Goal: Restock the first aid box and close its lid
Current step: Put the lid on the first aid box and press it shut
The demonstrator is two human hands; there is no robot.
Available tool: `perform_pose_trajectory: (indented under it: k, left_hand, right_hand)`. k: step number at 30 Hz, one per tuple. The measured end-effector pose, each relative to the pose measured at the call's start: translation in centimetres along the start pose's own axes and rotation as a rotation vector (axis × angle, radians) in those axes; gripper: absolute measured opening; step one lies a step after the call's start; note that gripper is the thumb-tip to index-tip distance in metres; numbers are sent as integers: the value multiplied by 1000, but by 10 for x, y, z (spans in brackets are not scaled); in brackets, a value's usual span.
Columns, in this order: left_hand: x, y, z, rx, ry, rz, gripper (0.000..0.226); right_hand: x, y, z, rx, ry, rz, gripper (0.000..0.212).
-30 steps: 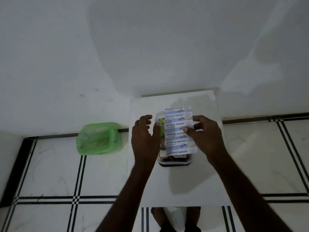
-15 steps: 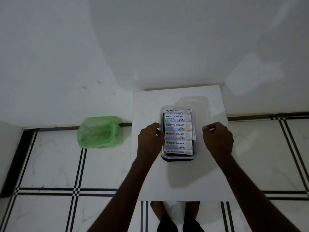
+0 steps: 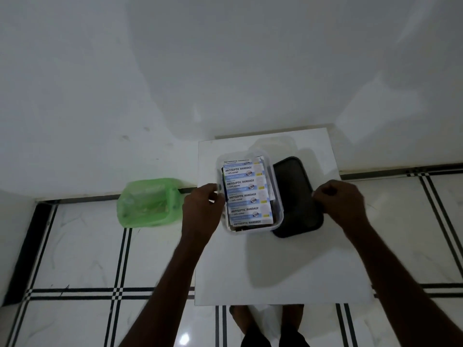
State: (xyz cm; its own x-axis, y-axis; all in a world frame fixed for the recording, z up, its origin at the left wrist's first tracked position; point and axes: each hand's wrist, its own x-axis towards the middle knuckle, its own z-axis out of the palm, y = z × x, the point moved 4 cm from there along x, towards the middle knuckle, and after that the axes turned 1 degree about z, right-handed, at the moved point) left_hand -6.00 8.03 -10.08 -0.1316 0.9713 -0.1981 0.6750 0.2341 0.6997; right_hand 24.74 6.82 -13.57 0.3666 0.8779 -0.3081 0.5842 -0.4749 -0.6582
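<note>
head view looks down on a small white square table (image 3: 275, 266) that stands on a white tiled floor (image 3: 75, 259) with black lines. a clear plastic first aid box (image 3: 276, 196) sits on the far half of the table, and its top is open. a strip of white and blue bandage packs (image 3: 246, 194) lies flat in the box and fills most of it. the words "antiseptic bandage" show on each pack. something dark lies under the strip, but it is too hidden to tell what it is.

a flat black lid with round corners (image 3: 295, 199) lies on the table, touching the right side of the box. it is not on the box.

the left hand (image 3: 200, 212) is at the left wall of the box. its fingers curl at the rim, and i cannot tell if they grip it. the right hand (image 3: 343, 202) is at the right edge of the black lid. its fingers are curled in tight and seem to pinch the lid's edge.

a green plastic bag (image 3: 150, 202) sits on the floor to the left of the table, near the white wall (image 3: 225, 71).
</note>
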Motion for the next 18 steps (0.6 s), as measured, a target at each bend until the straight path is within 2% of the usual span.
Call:
perform_pose_trajectory:
  k: [2,4,7,14,18]
  left_hand:
    - [2,-2,7,-34,-22,-33,23]
    - [5,-6,18,-78,-51,-50,35]
    - [10,-11,37,-143,-99,-70,48]
    - [9,-15,38,-428,-237,-183,25]
    - [11,-22,36,-448,-261,-185,25]
  right_hand:
    - [-9,-19,-29,93,81,-63,9]
    - [-23,-46,-47,168,129,-137,18]
    - [-45,-83,-44,192,133,-264,29]
    - [-64,-112,64,0,23,-356,30]
    - [-62,-112,77,17,21,-374,22]
